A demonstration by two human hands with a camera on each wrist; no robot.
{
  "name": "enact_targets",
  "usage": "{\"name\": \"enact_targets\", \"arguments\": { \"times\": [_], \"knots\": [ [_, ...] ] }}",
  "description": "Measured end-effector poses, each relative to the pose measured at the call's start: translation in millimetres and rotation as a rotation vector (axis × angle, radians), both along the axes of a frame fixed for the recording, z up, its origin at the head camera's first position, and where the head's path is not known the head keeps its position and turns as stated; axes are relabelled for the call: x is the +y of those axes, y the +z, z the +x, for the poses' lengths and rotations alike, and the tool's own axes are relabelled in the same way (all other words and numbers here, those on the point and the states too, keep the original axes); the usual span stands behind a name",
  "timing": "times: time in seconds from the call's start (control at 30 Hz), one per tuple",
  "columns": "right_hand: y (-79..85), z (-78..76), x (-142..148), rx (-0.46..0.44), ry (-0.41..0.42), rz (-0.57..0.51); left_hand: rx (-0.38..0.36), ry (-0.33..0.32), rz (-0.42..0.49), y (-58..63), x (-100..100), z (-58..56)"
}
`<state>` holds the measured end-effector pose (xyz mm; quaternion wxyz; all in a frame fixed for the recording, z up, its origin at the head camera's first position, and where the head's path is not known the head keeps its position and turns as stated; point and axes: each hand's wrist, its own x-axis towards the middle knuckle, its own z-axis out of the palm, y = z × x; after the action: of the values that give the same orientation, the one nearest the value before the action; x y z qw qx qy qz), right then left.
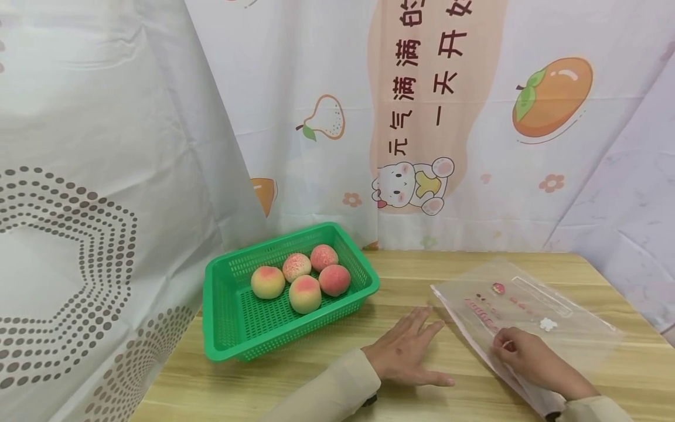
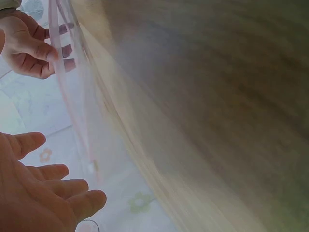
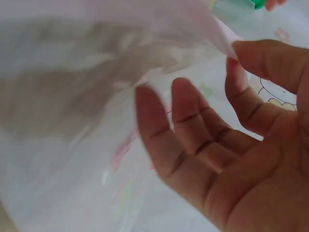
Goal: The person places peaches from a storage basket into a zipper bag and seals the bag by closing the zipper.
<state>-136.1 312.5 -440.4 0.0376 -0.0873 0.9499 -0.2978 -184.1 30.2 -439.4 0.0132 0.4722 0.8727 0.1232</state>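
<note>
A clear plastic zip bag (image 1: 469, 287) with pink print lies at the right of the table. My right hand (image 1: 538, 360) pinches its near left edge between thumb and index finger, as the right wrist view shows; the other fingers (image 3: 154, 116) lie against or behind the clear film, I cannot tell which. Just left of the bag, my left hand (image 1: 406, 351) is spread above the table and holds nothing. In the left wrist view, its fingers (image 2: 77, 188) point toward the bag's edge strip (image 2: 60, 77), apart from it.
A green plastic basket (image 1: 211, 310) stands at the left of the table, with several peaches (image 1: 306, 294) inside. Printed cloth (image 1: 316, 158) hangs behind the wooden table (image 1: 337, 375) and along its sides.
</note>
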Motion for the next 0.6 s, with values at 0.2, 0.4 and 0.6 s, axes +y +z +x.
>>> {"name": "enact_targets", "arguments": {
  "times": [0.2, 0.4, 0.6],
  "knots": [
    [5.1, 3.3, -0.4, -0.056, -0.049, -0.221, -0.071, 0.016, 0.032, 1.5, 0.1, -0.2],
    [13.5, 2.5, -1.3, -0.165, -0.144, -0.351, -0.173, 0.053, 0.072, 5.5, 0.4, 0.0],
    [15.3, 1.8, 0.3, -0.247, -0.15, -0.478, -0.246, 0.072, 0.103, 9.0, 1.9, 0.9]
  ]
}}
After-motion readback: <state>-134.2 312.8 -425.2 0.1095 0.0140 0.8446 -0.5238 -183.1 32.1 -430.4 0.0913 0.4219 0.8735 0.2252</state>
